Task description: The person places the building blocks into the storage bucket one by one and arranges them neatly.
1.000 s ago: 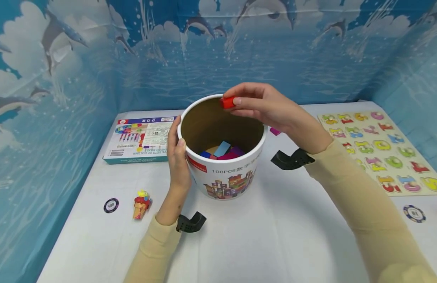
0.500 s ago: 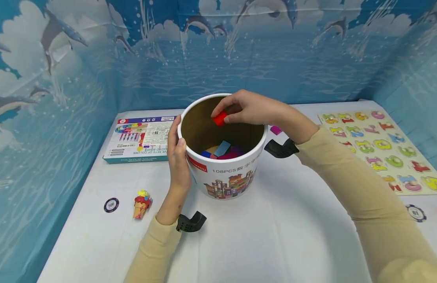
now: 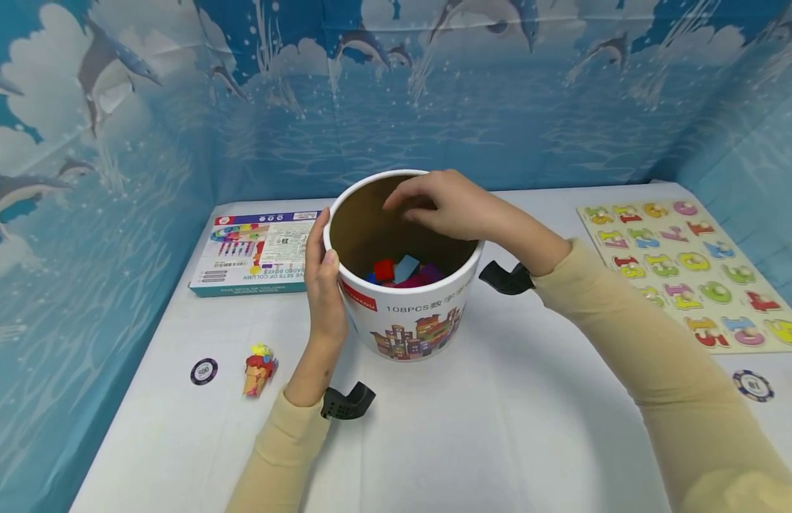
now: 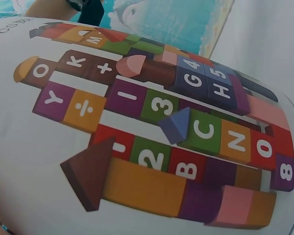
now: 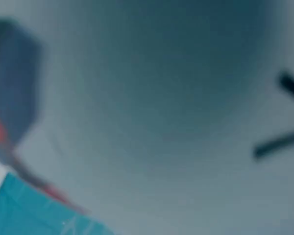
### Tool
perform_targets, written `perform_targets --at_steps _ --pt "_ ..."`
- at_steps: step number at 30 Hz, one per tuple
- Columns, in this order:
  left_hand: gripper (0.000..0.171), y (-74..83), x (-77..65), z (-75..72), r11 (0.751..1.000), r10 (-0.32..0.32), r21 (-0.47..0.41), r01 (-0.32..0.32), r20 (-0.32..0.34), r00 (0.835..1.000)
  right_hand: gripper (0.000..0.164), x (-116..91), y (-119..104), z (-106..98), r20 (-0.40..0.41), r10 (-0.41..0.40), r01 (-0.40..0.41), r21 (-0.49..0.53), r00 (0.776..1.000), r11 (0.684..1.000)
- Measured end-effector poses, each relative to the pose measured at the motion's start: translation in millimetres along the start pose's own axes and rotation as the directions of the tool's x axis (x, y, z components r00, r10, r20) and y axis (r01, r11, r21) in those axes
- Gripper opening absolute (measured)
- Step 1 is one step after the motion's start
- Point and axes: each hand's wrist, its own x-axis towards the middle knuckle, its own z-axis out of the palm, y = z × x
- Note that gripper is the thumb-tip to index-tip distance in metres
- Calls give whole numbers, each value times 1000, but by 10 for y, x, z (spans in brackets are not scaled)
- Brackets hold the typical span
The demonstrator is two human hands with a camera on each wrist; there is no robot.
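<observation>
A white bucket (image 3: 363,313) with printed block pictures stands upright on the white table. My left hand (image 3: 325,299) rests against its left outer wall, fingers along the side and thumb tip near the rim. Over the mouth of the bucket is my right hand (image 3: 456,206), thumb and fingers apart with nothing between them. Below it, at the bottom, lie a red block (image 3: 383,271), a light blue block (image 3: 406,268) and blue, purple and magenta pieces. The left wrist view is filled by the bucket's printed wall (image 4: 137,107); the right wrist view is a blurred close look at pale surface.
A flat boxed toy (image 3: 261,253) lies behind on the left. Nearer are a poker chip (image 3: 204,371) and an ice cream figure (image 3: 259,372). On the right lie a number puzzle board (image 3: 693,278) and another chip (image 3: 753,385). Dolphin-print curtains enclose the table.
My right hand lowered the red block into the bucket and let it go; the block now lies among the others at the bottom. My left hand stayed on the bucket.
</observation>
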Motion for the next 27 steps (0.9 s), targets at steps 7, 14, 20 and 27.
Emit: perform_targets --at_steps 7,14,20,27 --pt "55 -5 -1 7 1000 7 -16 -8 -2 1000 23 -392 391 -156 -386 109 147 576 916 804" --pt "54 -11 0 7 1000 9 -10 -9 -6 1000 43 -800 1477 78 -249 706 -190 856 663 481" --pt "54 -35 0 6 1000 10 1 -10 -4 1000 52 -911 2073 402 -112 859 -452 812 500 369" --pt "55 -7 15 10 1000 2 -5 -2 0 1000 54 -756 2193 515 -195 844 -673 525 500 521"
